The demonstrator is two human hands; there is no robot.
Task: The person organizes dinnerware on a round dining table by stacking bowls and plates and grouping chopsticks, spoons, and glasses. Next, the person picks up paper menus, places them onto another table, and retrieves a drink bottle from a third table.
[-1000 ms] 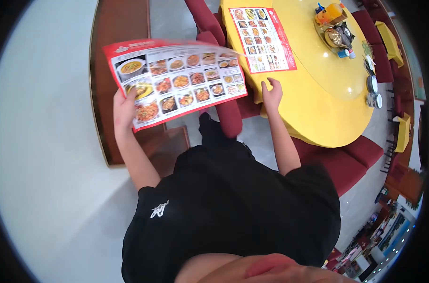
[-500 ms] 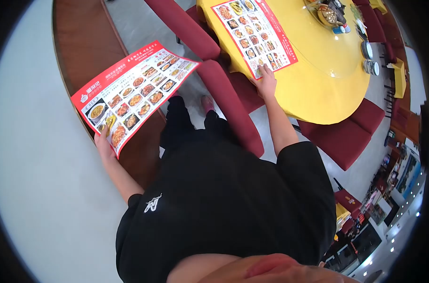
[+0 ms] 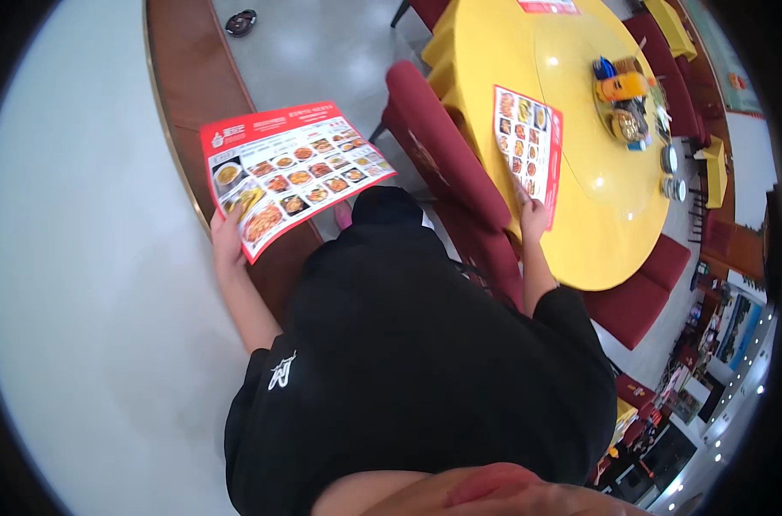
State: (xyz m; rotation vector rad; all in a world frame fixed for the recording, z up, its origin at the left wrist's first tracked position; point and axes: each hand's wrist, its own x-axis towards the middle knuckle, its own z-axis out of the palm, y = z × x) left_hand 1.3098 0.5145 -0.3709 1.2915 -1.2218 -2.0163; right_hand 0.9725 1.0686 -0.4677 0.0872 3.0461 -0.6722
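Observation:
My left hand (image 3: 227, 243) grips the near corner of a red-and-white menu sheet (image 3: 281, 165) printed with rows of dish photos. This sheet is held out at my left, over the brown ledge. In my right hand (image 3: 534, 218) is the lower edge of a second menu sheet (image 3: 526, 142) of the same kind. It is over the yellow-covered round table (image 3: 582, 260), its left edge bent upward; I cannot tell how much of it rests on the cloth. The fingers of both hands are closed on the sheets and partly hidden.
Another menu (image 3: 549, 6) lies at the table's far edge. A glass turntable (image 3: 599, 184) bears an orange bottle (image 3: 623, 86) and a tray of items. Stacked dishes (image 3: 673, 188) stand at the right rim. A maroon chair (image 3: 447, 142) stands close on my right; a brown ledge (image 3: 189, 82) runs along the left wall.
My view has shifted forward along the table, bringing another menu and the orange bottle into sight. The right-hand sheet now looks narrower and bent. Both hands still hold their menus.

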